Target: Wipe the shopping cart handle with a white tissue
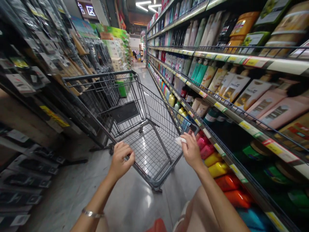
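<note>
A grey wire shopping cart (145, 146) stands in front of me at an angle, and its basket holds no goods. At the near left side of the cart, my left hand (122, 159) has its fingers curled over the rim, with the thumb bent inward. My right hand (191, 149) is closed on a crumpled white tissue (180, 140), held at the fingertips beside the cart's right side. A silver bracelet (93, 213) circles my left wrist.
Shelves of bottles and jars (217, 83) run close along the right. Racks of packaged goods (43, 58) line the left. The grey floor (142, 69) of the aisle continues beyond the cart. A red object (158, 225) shows at the bottom edge.
</note>
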`<state>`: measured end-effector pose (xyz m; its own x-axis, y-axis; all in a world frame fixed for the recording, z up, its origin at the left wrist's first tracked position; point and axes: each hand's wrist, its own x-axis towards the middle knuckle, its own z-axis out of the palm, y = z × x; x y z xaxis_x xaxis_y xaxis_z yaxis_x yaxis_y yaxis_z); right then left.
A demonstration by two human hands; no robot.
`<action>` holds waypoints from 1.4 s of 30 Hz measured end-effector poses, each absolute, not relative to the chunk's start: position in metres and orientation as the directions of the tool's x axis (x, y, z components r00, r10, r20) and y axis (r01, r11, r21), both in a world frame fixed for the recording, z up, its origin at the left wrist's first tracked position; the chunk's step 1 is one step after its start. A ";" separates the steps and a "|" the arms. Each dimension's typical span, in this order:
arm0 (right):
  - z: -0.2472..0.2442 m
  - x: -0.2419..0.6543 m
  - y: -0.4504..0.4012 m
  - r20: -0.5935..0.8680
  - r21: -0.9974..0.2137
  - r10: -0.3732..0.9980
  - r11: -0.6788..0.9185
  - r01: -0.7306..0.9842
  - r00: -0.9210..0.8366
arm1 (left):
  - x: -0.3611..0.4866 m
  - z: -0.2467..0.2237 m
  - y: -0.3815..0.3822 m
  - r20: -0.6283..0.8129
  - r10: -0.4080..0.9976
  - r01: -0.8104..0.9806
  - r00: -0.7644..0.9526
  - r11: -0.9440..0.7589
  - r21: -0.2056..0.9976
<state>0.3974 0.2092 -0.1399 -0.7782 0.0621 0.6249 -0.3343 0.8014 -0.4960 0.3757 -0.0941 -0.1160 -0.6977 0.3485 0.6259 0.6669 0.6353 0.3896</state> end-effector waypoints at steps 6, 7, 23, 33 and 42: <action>-0.128 0.430 0.154 0.574 -0.516 -0.065 0.746 -0.422 -0.816 | 0.381 -0.115 -0.106 0.571 0.365 0.643 -0.735 0.643 0.417; -0.126 0.437 0.146 0.568 -0.525 -0.082 0.731 -0.436 -0.819 | 0.383 -0.117 -0.108 0.567 0.348 0.627 -0.747 0.653 0.425; -0.117 0.507 0.104 0.635 -0.516 -0.194 0.615 -0.597 -0.748 | 0.429 -0.142 -0.126 0.576 0.078 0.418 -0.814 0.768 0.486; -0.129 0.506 0.148 0.628 -0.422 -0.235 0.698 -0.578 -0.742 | 0.436 -0.137 -0.133 0.563 0.135 0.443 -0.816 0.771 0.458; -0.138 0.466 0.207 0.579 -0.445 -0.125 0.779 -0.441 -0.806 | 0.422 -0.138 -0.105 0.530 0.092 0.381 -0.843 0.797 0.468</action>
<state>0.4662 0.2066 -0.1385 -0.8059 -0.1251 0.5787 -0.4408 0.7794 -0.4452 0.4221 -0.1051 -0.1382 -0.8429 0.0916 0.5302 0.3813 0.7970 0.4684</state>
